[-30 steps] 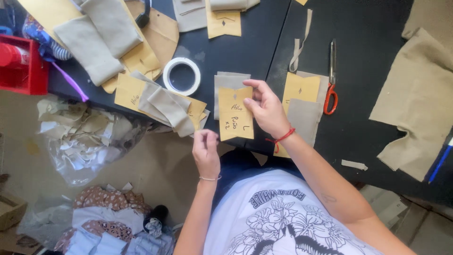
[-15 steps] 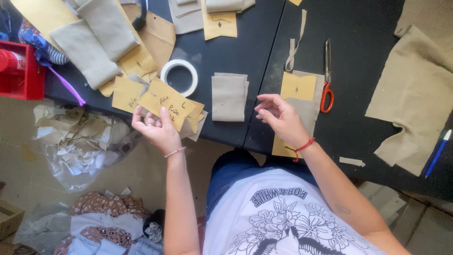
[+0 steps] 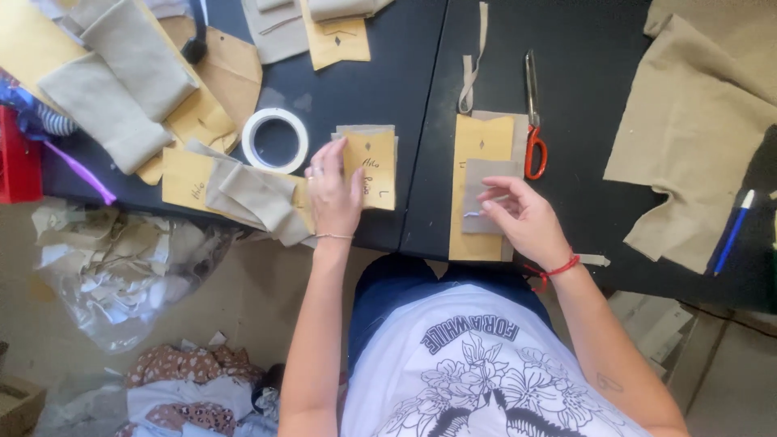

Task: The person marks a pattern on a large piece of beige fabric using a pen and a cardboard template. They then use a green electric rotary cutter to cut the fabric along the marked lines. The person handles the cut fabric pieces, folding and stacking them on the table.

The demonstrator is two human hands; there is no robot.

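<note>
Head view shows us the yellow paper pattern piece (image 3: 374, 168) lying on grey fabric near the black table's (image 3: 388, 81) front edge, long axis running away from us. Our left hand (image 3: 333, 190) presses its left edge, fingers together and flat. Our right hand (image 3: 524, 217) rests well apart, fingertips pinched on a small grey fabric piece (image 3: 484, 188).

A black bench (image 3: 405, 65) made of two tops butted together fills the frame from nine to three o'clock under even daylight, while a tan floor (image 3: 243, 299) with crumpled clear plastic (image 3: 121, 275) lies at seven o'clock.
</note>
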